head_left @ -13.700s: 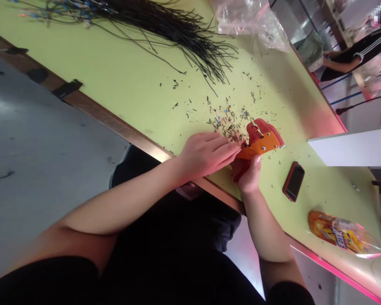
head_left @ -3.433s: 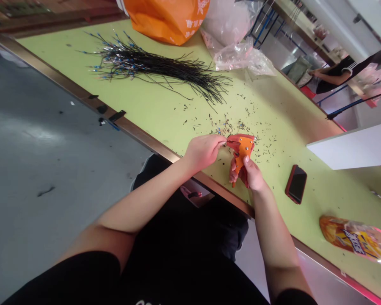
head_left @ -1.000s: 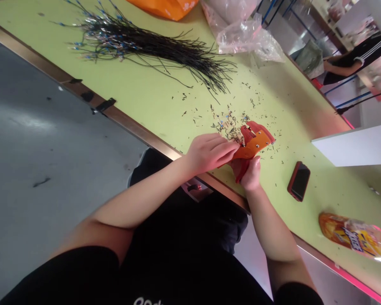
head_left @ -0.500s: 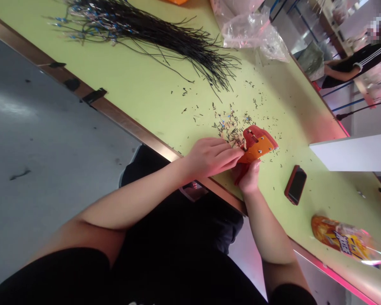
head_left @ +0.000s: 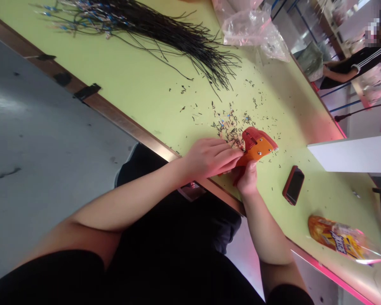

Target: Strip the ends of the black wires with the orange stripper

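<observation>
Just over the near edge of the pale green table (head_left: 136, 97), gripping an orange-and-red hand tool (head_left: 259, 146) in the right hand (head_left: 248, 180), with the thumb laid against its orange side. Holding the left hand (head_left: 211, 157) up to the mouth of that tool, with fingers bent and drawn together at the tips; cannot tell whether pinching anything, since the tips hide it. Directly beyond the fingertips, facing a scatter of short dark clippings (head_left: 233, 127), mixed with a few blue bits and thinning out toward the far edge. Farther off and to the left, looking onto a thick bundle of black wires (head_left: 178, 34), fanned out loosely toward the clippings and flecked with blue at the opposite end. By the far edge, past the fanned ends, meeting a crumpled clear plastic bag (head_left: 247, 27). To the right of the hands, well apart from the tool, coming to a dark phone (head_left: 294, 185) in a red case. Near the right-hand near corner, finding a bottle (head_left: 339, 239), laid on its side. Along the near edge to the left, showing black tape (head_left: 87, 92).
</observation>
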Tool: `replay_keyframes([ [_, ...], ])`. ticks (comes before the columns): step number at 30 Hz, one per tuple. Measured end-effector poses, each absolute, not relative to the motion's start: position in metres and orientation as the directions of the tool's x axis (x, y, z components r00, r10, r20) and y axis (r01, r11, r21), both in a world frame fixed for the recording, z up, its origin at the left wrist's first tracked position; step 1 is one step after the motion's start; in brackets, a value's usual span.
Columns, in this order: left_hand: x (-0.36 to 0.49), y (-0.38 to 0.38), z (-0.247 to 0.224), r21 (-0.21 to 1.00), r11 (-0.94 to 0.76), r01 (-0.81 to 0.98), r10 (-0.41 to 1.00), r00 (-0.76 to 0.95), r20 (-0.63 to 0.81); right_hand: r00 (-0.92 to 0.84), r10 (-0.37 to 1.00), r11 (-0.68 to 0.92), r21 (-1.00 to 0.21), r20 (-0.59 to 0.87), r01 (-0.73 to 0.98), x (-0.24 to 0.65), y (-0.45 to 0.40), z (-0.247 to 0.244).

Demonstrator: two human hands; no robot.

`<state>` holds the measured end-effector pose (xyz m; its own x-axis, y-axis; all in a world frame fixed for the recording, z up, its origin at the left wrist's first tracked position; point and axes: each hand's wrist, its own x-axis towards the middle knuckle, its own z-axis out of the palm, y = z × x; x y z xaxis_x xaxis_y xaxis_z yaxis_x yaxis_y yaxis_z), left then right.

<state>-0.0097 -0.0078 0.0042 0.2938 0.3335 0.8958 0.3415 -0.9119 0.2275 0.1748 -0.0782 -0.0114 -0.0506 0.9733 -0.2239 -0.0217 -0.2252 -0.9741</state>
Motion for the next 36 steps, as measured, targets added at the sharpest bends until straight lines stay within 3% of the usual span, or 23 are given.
replay_keyframes([
  [3,-0.009,-0.007,0.005,0.22,-0.92,0.325,0.312,0.267,0.912,0.055,0.996,-0.072,-0.997,-0.071,0.013,0.17,-0.079,-0.005],
  [10,-0.009,-0.008,0.003,0.237,-0.912,0.334,0.339,0.289,0.895,0.071,0.997,-0.024,-1.0,-0.024,-0.001,0.163,-0.077,-0.001],
  [24,-0.007,-0.008,0.001,0.267,-0.907,0.327,0.367,0.297,0.882,0.025,0.999,-0.043,-0.999,-0.044,-0.016,0.159,-0.075,0.009],
  [32,-0.004,-0.008,0.002,0.294,-0.918,0.265,0.355,0.221,0.909,-0.023,0.999,-0.024,-1.0,-0.024,0.009,0.158,-0.072,0.008],
  [36,-0.006,-0.007,0.003,0.413,-0.874,0.258,0.457,0.143,0.878,-0.022,0.999,-0.033,-0.995,-0.031,-0.095,0.163,-0.068,0.016],
])
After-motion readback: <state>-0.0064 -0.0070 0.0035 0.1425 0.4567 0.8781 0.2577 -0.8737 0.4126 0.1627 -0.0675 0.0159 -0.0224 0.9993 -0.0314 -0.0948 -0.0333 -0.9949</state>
